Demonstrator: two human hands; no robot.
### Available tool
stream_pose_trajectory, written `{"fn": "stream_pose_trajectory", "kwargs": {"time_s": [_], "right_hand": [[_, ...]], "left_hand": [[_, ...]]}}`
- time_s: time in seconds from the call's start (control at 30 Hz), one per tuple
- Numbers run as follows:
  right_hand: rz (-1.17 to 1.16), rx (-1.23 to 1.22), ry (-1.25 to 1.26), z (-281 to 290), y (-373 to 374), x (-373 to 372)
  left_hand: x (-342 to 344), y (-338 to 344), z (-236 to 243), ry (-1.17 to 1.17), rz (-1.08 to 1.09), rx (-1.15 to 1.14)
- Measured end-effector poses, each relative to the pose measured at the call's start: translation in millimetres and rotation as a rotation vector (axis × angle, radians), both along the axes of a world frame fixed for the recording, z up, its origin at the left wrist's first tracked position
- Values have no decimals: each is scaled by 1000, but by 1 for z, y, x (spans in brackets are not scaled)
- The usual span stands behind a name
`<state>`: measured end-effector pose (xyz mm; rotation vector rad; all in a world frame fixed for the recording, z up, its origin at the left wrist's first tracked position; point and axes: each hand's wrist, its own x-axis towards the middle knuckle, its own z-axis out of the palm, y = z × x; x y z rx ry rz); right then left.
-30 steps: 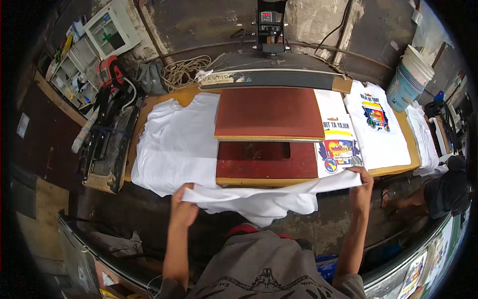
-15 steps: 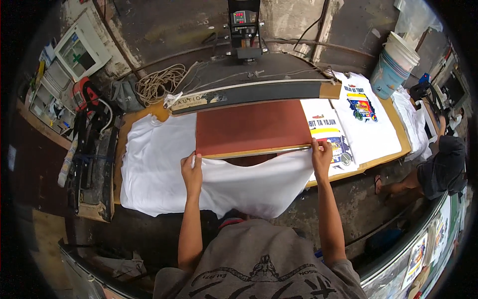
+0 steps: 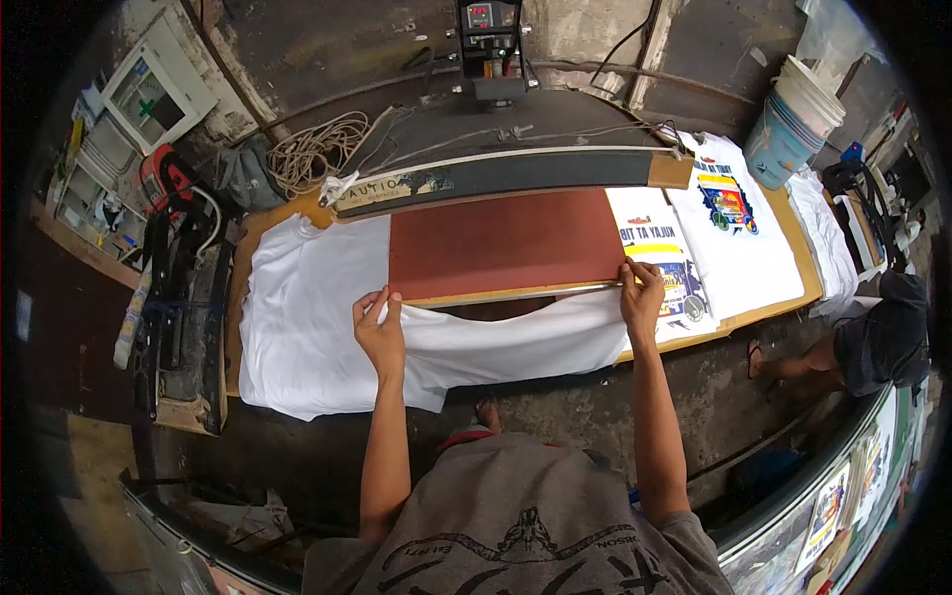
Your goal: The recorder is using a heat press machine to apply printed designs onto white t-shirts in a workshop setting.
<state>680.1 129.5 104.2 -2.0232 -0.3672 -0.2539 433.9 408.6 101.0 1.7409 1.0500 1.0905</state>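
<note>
Gripping one edge of a white shirt (image 3: 516, 349), both hands work at the front corners of a red board (image 3: 501, 243). Left hand (image 3: 381, 325): thumb and fingers drawn nearly together, pinching cloth at the board's left corner. Right hand (image 3: 642, 295): fingers curled in, thumb against them, holding the edge at the right corner. Between the hands the shirt sags in a shallow curve along the board's front, its lower part hanging at the table's near side. A dark gap shows between the cloth and the board's front edge; what lies inside it cannot be made out.

Left of the board, a plain shirt (image 3: 307, 322) lies flat; where it ends beneath the held cloth cannot be told. Right of the board lie two printed shirts: a nearer one (image 3: 647, 210), partly covered by the right hand, and a farther one (image 3: 773, 253), on the table (image 3: 739, 323).

Behind the board stands a black beam (image 3: 535, 177) bearing a worn pale label. Coiled rope (image 3: 317, 154) sits at the back left, stacked buckets (image 3: 793, 129) at the back right. At far right, a person (image 3: 883, 327) in dark clothing is partly visible.
</note>
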Motion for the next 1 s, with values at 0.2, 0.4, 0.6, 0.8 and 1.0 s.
{"fn": "stream_pose_trajectory", "kwargs": {"time_s": [0.2,0.4,0.6,0.8,1.0], "right_hand": [[-5,-3,-25,-1,-2,-4],[-41,28,20,-12,-4,2],[-34,-75,12,-7,-7,-5],[-9,-55,16,-10,-10,0],[-3,3,46,1,-18,-9]], "left_hand": [[-7,5,-4,-43,-34,-17],[-6,3,-5,-35,-54,-45],[-8,11,-5,-67,-101,-187],[-11,9,-10,-78,-87,-149],[-18,3,-4,-44,-124,-102]]}}
